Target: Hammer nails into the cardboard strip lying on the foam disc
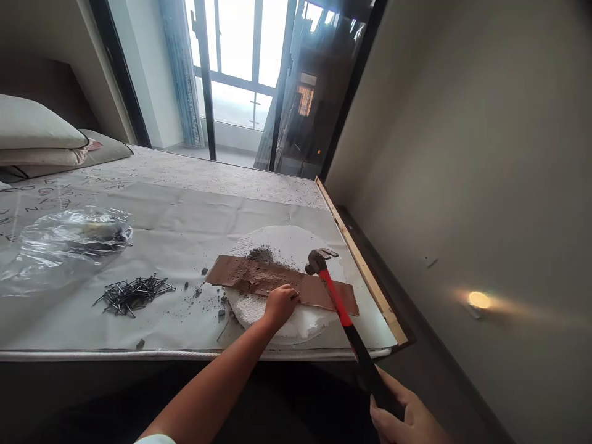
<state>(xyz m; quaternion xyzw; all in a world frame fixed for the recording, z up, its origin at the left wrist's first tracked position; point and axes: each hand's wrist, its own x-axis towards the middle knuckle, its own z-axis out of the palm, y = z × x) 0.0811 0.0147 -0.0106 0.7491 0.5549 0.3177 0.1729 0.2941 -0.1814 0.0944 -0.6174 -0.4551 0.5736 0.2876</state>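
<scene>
Pressing on a pitted brown strip [272, 279], the left hand [280, 306] sits curled, fingers closed, not gripping. The strip, dotted with small holes and smeared with dark grit, lies across a white foam disc [287, 243] on a paper sheet [185, 209]. The right hand [402, 414] grips a red-and-black claw hammer [337, 299] by its handle, the head just above the strip, while black nails [132, 295] lie in a heap to the left
</scene>
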